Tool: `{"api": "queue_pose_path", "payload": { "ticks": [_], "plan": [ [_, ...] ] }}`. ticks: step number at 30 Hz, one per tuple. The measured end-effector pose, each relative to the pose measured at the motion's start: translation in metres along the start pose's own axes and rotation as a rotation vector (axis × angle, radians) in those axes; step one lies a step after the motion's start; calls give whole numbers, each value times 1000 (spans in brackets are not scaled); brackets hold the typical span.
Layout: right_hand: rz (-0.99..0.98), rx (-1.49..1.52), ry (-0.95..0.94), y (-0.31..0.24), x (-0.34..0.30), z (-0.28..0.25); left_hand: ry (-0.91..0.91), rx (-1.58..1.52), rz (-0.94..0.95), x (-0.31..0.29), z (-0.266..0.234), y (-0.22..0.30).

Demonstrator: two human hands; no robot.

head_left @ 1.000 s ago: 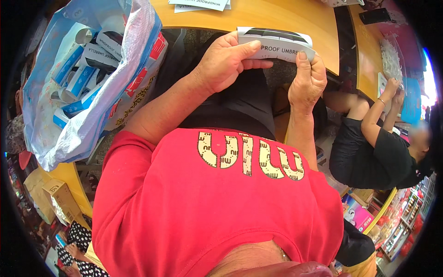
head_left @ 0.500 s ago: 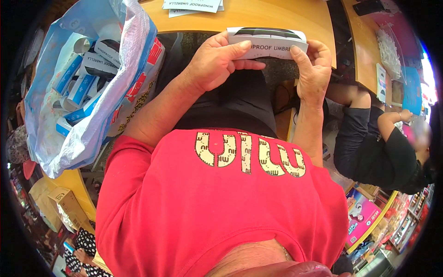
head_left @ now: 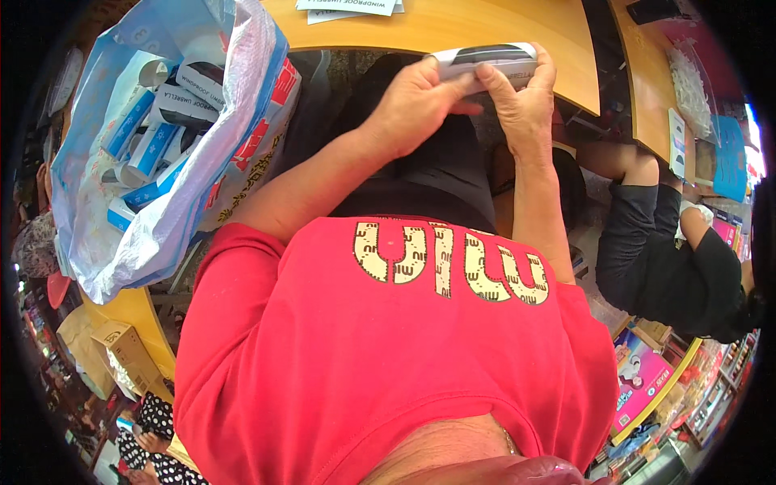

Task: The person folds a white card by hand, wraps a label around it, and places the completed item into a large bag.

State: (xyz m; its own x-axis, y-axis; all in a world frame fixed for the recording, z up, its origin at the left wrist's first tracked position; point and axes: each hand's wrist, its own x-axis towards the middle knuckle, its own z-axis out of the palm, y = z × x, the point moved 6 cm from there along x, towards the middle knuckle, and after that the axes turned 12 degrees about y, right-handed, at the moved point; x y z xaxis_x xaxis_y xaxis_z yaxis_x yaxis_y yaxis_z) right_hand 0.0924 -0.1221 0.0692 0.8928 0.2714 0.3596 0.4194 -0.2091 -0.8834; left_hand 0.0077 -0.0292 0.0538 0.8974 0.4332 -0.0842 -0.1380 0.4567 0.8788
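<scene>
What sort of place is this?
Probably a small workroom, perhaps part of a shop: a curled printed sleeve being held, a large plastic bag holding similar ones, and a wood-toned table with flat printed sheets.

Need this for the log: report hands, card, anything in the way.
Left hand, right hand both gripping the card. Card curled, partly hidden. Open bag to the left; nothing visibly blocking.

Brown carton left — pink box right
</scene>
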Motion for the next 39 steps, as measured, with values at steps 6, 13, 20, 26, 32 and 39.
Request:
{"api": "queue_pose_path", "payload": {
  "ticks": [6, 13, 20, 26, 32, 39],
  "plan": [
    [235, 532, -70, 18, 6, 2, -73, 17, 23, 2, -8, 2],
    [350, 631, -95, 22, -4, -6, 149, -177, -32, 9, -30, 5],
    [413, 649, -46, 39, -6, -5, 168, -154, -114, 8, -32, 0],
    [166, 396, 48, 15, -15, -5, 273, 247, 129, 20, -37, -3],
    [254, 592, 88, 32, -4, -13, 160, 61, 8, 23, -30, 3],
    [216, 295, 172, 52, 18, -19, 262, 600, 182, 19, -24, 9]
  ]
}}
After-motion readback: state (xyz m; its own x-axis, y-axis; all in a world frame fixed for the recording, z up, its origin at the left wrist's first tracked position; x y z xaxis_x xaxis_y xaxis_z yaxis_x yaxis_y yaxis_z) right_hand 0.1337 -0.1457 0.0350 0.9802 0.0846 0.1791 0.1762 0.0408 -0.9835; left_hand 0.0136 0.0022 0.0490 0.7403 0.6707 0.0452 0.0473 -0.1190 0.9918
